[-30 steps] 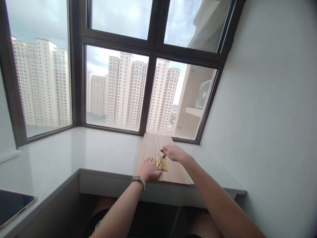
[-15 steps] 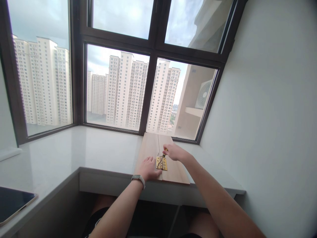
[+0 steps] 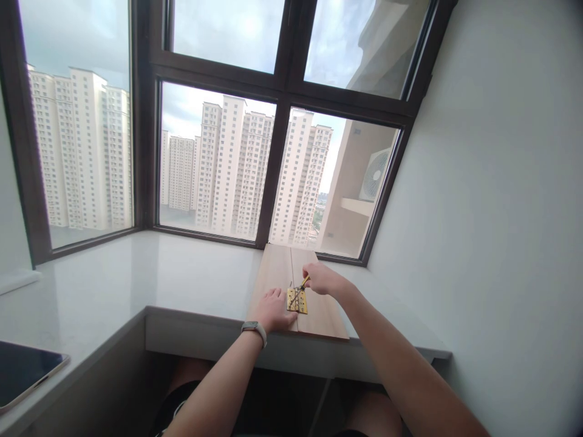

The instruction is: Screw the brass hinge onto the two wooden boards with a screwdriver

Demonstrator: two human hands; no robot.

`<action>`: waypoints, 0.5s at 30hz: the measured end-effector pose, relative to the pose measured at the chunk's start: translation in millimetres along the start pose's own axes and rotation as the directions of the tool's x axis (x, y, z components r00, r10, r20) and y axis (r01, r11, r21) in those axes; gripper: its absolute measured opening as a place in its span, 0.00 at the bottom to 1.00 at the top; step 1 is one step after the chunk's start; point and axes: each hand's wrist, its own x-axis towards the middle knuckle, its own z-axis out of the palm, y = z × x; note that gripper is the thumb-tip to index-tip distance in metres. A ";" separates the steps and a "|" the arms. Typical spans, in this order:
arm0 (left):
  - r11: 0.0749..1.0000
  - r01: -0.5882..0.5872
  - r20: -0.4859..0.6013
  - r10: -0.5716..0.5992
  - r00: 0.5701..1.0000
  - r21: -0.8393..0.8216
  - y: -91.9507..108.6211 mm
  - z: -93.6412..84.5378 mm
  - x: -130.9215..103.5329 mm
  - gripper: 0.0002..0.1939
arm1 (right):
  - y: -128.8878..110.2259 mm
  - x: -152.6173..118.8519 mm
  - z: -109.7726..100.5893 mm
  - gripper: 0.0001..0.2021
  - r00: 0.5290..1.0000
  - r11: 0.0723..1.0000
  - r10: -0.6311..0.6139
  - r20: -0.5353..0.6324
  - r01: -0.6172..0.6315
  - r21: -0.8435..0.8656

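A brass-coloured hinge [image 3: 302,298] lies across the seam between two light wooden boards [image 3: 279,264]. My right hand [image 3: 322,279] is closed around the yellow handle of a screwdriver [image 3: 305,280]. Its shaft slants down to the left over the hinge, with the tip at the left leaf. Flat on the left board rests my left hand [image 3: 272,309], fingers stretched out and thumb by the hinge's lower edge. A small metal piece [image 3: 291,284], perhaps a screw, is just above the hinge.
The boards lie on a white windowsill [image 3: 204,279], reaching from its front edge to the dark window frame [image 3: 209,238]. A tablet-like device [image 3: 27,373] lies at the far left. A white wall [image 3: 492,200] rises on the right.
My right hand has shifted slightly to the right and turned at the screwdriver, so more of the yellow handle shows. My left hand, the hinge and the boards stay where they were.
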 end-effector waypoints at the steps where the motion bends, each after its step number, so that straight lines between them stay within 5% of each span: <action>1: 1.000 -0.003 -0.002 0.003 1.000 -0.003 -0.1 0.1 0.1 0.35 | -0.1 -0.3 0.3 0.07 1.000 1.000 -0.005 0.003 0.005 0.007; 8: 1.000 -0.002 -0.012 0.002 1.000 -0.002 -0.6 0.0 -0.1 0.35 | -4.0 -1.4 8.3 0.21 0.998 0.999 -0.023 -0.057 0.026 0.036; 15: 1.000 -0.005 -0.015 0.005 1.000 -0.002 -0.5 -0.1 -0.8 0.35 | -2.2 1.9 7.3 0.11 1.000 0.999 0.012 -0.016 -0.011 0.042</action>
